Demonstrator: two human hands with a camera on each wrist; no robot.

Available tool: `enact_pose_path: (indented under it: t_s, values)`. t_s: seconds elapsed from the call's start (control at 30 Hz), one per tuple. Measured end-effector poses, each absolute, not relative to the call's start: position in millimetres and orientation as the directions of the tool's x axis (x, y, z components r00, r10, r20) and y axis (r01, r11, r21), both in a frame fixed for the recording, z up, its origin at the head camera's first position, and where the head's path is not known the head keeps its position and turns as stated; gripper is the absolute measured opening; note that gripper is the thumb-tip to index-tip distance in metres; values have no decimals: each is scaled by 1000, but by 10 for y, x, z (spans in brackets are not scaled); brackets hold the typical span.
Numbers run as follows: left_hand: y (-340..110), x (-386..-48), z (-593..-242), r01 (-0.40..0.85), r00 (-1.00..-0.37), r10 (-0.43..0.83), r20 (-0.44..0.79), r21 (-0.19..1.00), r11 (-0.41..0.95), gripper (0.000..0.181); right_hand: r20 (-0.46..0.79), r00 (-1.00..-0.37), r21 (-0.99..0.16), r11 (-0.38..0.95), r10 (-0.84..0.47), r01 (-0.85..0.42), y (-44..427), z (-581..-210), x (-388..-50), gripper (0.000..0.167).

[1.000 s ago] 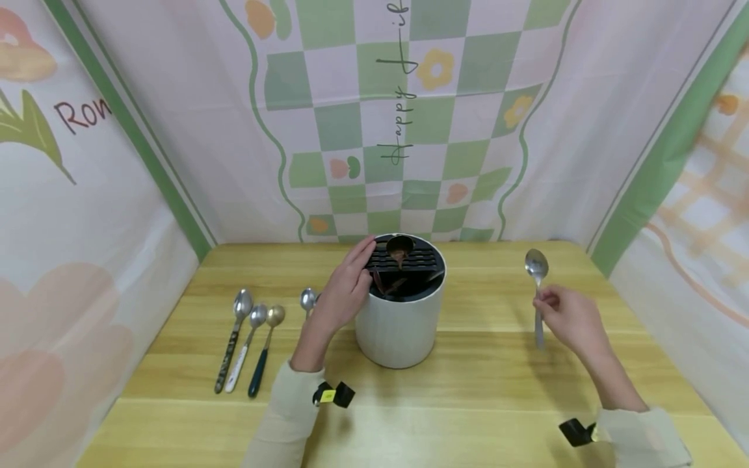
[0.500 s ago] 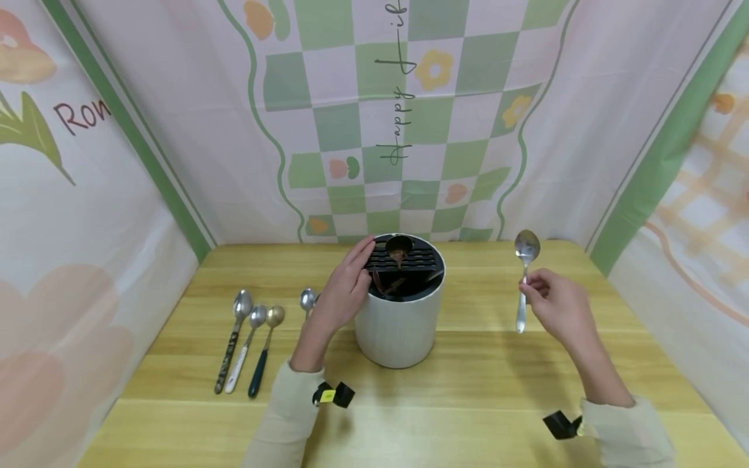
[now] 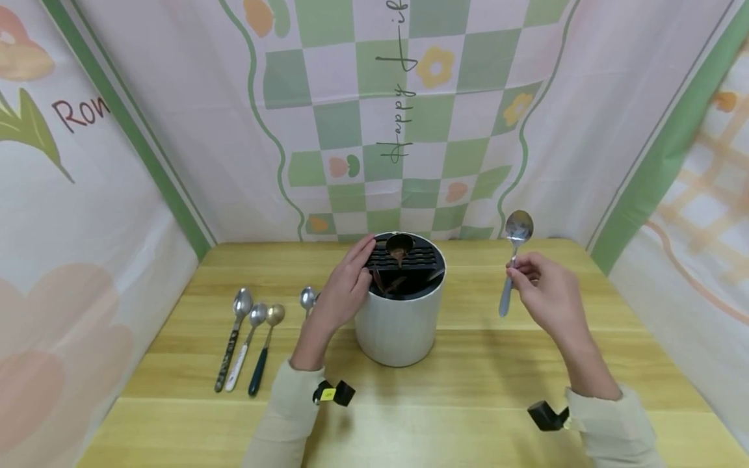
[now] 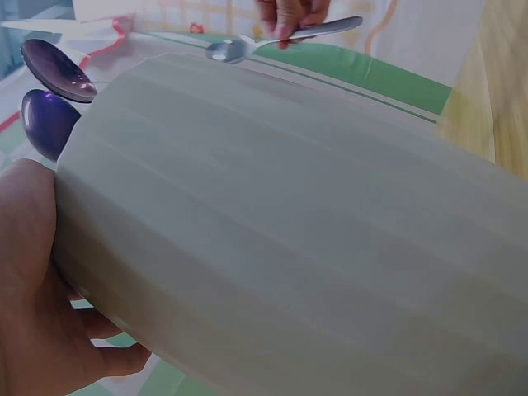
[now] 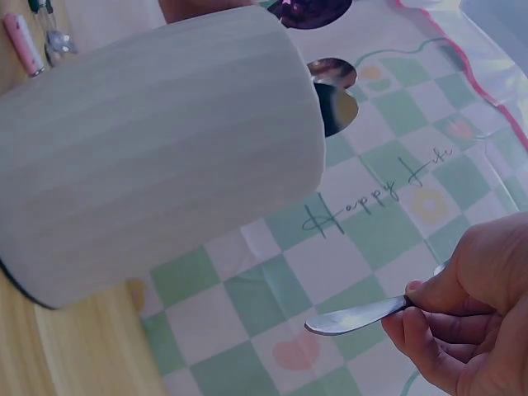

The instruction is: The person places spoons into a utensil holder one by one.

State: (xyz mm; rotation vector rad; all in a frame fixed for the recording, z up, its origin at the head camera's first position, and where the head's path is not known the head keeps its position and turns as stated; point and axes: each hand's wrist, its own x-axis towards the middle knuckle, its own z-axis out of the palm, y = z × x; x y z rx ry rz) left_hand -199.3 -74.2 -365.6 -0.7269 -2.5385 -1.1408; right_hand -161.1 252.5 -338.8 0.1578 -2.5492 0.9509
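Note:
My right hand [image 3: 550, 296] pinches a silver spoon [image 3: 519, 227] by its handle, bowl end up, above the table to the right of a utensil holder. The spoon's handle end [image 5: 355, 318] points out from the fingers in the right wrist view. The utensil holder [image 3: 398, 331] is a white ribbed cylinder with a black slotted top [image 3: 404, 260]. My left hand [image 3: 342, 289] rests against its left side and rim, fingers fairly straight. Several dark, shiny spoon bowls [image 4: 49, 124] stick out of the holder's top; how deep their handles go is hidden.
On the left lie a spoon with a dark patterned handle [image 3: 228, 354], one with a white handle [image 3: 238, 367] and a gold-bowled one with a green handle [image 3: 257, 374]. Another spoon [image 3: 307, 298] is partly hidden behind the left forearm. Printed cloth [image 3: 404, 130] hangs around the wooden table [image 3: 409, 416].
My right hand has lifted the silver spoon and carried it left, toward the utensil holder. The left hand and the holder keep their place.

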Motion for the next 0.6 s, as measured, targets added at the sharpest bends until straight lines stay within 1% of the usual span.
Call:
enact_pose_path:
  t_s: [0.23,0.6]
  values:
    - [-745,-1996,-3662,538,-842,333,424,626,564,55,458,-888,-620,734,51,-277,2382,-3260,-1598,14]
    - [-742,-1998,-3662,541,-841,334,427,628,559,55,475,-878,-669,673,63,-314,2155,-3090,-1593,15]
